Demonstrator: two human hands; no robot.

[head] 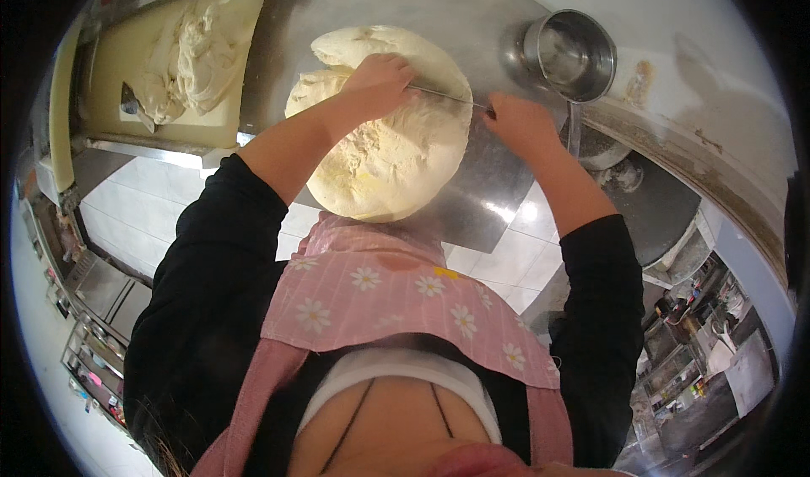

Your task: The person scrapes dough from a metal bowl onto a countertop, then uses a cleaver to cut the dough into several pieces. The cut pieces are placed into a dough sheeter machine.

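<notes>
A large round mass of pale dough (392, 154) lies on a stainless steel work table, with a cut or split at its upper left side. Across its right part runs a thin metal blade (443, 94), seen nearly edge-on. My right hand (519, 122) is closed on the blade's handle end, just right of the dough. My left hand (380, 84) rests over the dough's upper middle, its fingers at the blade's other end; whether they grip the blade or only press on it is hidden.
A steel pot (569, 56) stands at the upper right by the wall. At the upper left, a yellowish tray (209, 119) holds more dough (202, 59) and a metal scraper (136, 106). A round dark surface (658, 205) lies at the right. Shelves with utensils stand at both sides.
</notes>
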